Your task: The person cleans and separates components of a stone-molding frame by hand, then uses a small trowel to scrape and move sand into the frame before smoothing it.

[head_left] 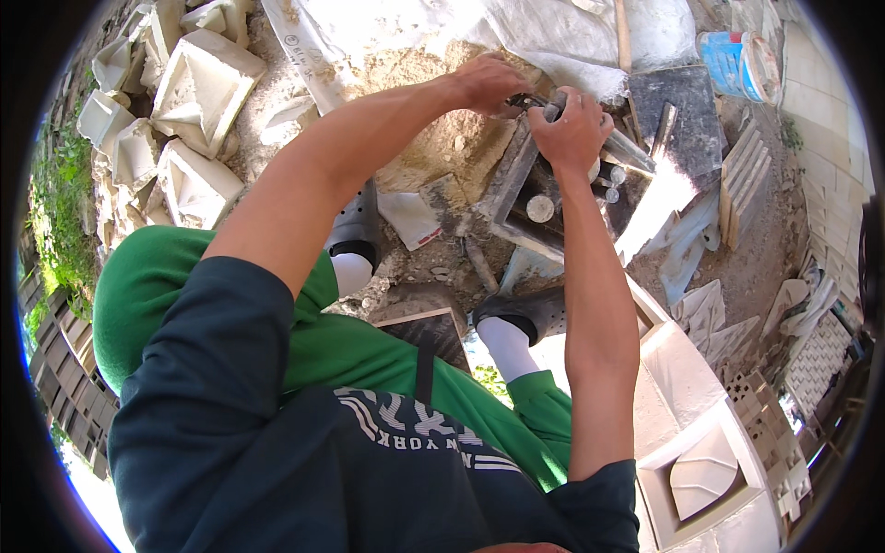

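Both arms reach forward, bringing the hands together above the near end of a pale sand heap [396, 138]. My left hand [489, 85] is closed, its fingers bent around a small dark piece [524, 100], perhaps metal, whose kind I cannot make out. Close beside it, my right hand [570, 131] curls over a rounded grey piece [553, 111], its fingers largely covering it. Below the right hand stands a dark-sided open box mould [516, 189]. Inside it are several round cylinders, one with a pale top [540, 208].
Pale cast blocks [205, 88] with hollow faces pile up at the left. A dark board [678, 120], a blue bucket [737, 66] and stacked wooden strips [743, 180] lie at the right. A large pale patterned block [701, 461] stands at the lower right. White sheeting [562, 41] spreads behind the sand.
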A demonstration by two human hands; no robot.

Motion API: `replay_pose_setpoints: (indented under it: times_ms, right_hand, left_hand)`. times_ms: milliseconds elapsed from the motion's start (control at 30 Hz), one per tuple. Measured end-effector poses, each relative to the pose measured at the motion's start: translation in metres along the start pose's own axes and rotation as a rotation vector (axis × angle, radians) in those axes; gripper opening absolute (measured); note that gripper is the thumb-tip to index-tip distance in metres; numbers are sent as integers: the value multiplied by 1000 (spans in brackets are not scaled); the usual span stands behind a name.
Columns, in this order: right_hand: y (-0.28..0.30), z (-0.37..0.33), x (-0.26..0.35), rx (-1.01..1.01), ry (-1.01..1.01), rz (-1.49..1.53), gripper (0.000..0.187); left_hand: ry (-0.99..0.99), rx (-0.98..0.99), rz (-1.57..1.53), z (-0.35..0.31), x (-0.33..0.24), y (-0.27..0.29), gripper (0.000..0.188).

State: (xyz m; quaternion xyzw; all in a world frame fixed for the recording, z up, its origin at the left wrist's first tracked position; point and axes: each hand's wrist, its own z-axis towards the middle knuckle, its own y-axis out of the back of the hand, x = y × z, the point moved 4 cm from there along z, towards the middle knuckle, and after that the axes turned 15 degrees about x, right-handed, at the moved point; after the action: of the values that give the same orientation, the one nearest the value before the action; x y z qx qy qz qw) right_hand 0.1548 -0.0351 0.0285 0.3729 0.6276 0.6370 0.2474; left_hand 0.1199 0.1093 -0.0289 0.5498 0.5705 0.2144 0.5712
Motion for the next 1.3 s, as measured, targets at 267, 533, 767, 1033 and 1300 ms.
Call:
replay_pose_setpoints:
  times_ms: [267,533,767,1033,1300]
  right_hand:
    - [2,0,1,-36,21,16,46]
    - [2,0,1,-5,2,19,47]
    - [3,2,0,38,26,2,48]
    - [4,0,-1,-13,87,47,48]
    - [2,5,-4,-20,91,49,46]
  left_hand:
    - [-37,52,-35,4,4,1,40]
    - [-34,42,62,6,7,3,43]
    - [-148,123,64,20,8,18,42]
    - [-226,366,-50,46,7,5,30]
    - [-252,412,-47,39,0,30,30]
